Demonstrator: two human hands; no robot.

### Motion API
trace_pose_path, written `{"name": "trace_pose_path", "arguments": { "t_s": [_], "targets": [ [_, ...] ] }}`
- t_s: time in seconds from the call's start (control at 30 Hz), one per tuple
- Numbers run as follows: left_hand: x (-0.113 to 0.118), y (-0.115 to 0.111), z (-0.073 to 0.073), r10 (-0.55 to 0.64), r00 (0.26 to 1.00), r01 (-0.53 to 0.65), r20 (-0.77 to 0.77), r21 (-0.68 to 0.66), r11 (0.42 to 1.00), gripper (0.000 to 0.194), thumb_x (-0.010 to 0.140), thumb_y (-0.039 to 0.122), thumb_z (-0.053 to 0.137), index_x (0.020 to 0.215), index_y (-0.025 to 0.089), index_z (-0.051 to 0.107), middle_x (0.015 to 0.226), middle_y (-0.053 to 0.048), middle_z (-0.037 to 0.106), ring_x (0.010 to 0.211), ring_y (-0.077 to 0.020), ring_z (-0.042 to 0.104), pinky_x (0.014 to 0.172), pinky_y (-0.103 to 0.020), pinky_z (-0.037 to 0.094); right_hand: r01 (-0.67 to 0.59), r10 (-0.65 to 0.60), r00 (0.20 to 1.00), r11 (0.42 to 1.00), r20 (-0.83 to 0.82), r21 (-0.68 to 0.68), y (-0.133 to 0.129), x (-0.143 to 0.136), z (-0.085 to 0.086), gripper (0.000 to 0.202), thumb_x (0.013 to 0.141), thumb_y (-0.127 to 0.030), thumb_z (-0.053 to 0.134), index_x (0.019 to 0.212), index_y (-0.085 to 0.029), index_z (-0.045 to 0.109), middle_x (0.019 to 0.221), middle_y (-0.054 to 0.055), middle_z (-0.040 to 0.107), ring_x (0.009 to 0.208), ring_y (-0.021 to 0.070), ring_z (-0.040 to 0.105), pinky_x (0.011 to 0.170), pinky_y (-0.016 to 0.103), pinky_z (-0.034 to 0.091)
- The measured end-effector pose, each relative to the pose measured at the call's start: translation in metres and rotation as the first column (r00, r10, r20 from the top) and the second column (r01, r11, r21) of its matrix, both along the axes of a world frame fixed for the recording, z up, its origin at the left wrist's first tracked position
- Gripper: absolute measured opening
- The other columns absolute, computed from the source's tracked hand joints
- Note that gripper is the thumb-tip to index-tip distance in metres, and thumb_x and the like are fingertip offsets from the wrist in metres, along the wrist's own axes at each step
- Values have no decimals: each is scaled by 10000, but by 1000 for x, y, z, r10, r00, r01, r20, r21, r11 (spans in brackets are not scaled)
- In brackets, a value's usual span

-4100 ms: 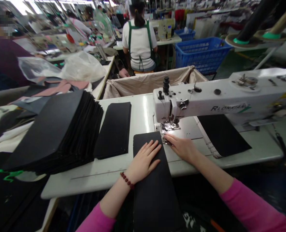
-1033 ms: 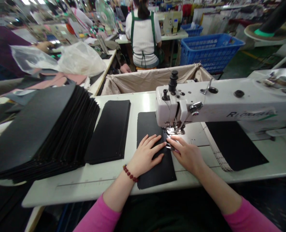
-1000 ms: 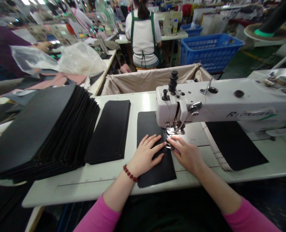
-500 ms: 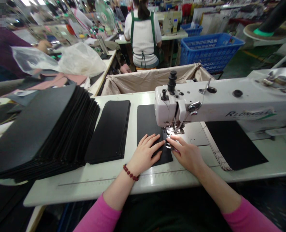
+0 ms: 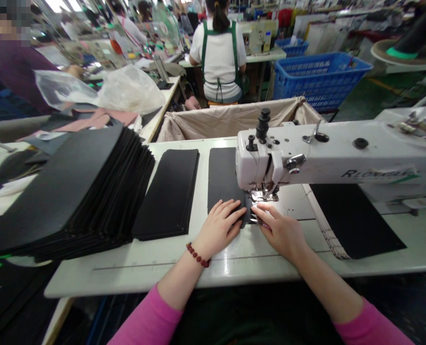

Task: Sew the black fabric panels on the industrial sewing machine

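A black panel (image 5: 221,172) lies flat on the machine bed, its right edge at the presser foot (image 5: 263,195) of a white sewing machine (image 5: 306,148). My left hand (image 5: 222,225) rests on the panel's near end, fingers stretched out and palm down. Close beside it, my right hand (image 5: 283,232) has its fingertips by the panel's edge, just in front of the foot. Small metal thread snips (image 5: 255,219) are tucked under the right hand, with two pointed tips showing and the rest mostly hidden by the fingers.
Left of the panel lie a thin stack of black panels (image 5: 168,191) and a tall stack (image 5: 62,187). More black pieces (image 5: 357,220) lie right, under the machine arm. Behind the table are a cloth-lined bin (image 5: 198,125), a blue basket (image 5: 321,76) and a seated co-worker (image 5: 220,57).
The black panel has slid away from me under the foot, so its near edge now lies by my fingertips. My hands stay nearly in place; the whole view has shifted slightly.
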State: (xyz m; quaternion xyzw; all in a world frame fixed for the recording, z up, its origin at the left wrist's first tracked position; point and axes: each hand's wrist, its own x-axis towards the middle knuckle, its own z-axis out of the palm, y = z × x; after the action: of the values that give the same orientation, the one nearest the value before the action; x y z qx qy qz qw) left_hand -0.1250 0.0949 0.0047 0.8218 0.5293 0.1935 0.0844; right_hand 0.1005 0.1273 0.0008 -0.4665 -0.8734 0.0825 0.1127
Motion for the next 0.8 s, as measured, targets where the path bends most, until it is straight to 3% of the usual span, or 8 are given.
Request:
{"name": "trace_pose_path", "arguments": {
  "t_s": [0.33, 0.57, 0.8],
  "targets": [
    [1, 3, 0, 65, 998, -65, -25, -20, 998, 428, 978, 291, 470, 1404, 257, 447, 1481, -46, 433, 1393, -239, 357, 1184, -489, 250, -2, 2, 1000, 1000, -14, 17, 0, 1, 0, 474, 920, -260, 479, 1384, -356, 488, 1406, -9, 532, 909, 178, 678, 701, 295, 556],
    [4, 6, -2, 104, 991, -110, -88, -58, 992, 522, 989, 376, 436, 1481, 244, 321, 1552, -43, 315, 1441, -232, 267, 1196, -449, 220, 0, 0, 1000, 1000, -20, 19, 1, 1, -1, 477, 917, -253, 486, 1381, -364, 486, 1401, -24, 534, 876, 167, 683, 679, 295, 564],
    [2, 10, 4, 82, 983, -97, -164, -87, 991, 558, 992, 456, 401, 1492, 230, 298, 1562, -68, 288, 1445, -250, 256, 1178, -449, 251, -4, 4, 1000, 1000, -10, 28, 1, 1, -2, 474, 924, -249, 471, 1385, -358, 479, 1405, -28, 530, 842, 163, 687, 648, 300, 560]
  ]
}}
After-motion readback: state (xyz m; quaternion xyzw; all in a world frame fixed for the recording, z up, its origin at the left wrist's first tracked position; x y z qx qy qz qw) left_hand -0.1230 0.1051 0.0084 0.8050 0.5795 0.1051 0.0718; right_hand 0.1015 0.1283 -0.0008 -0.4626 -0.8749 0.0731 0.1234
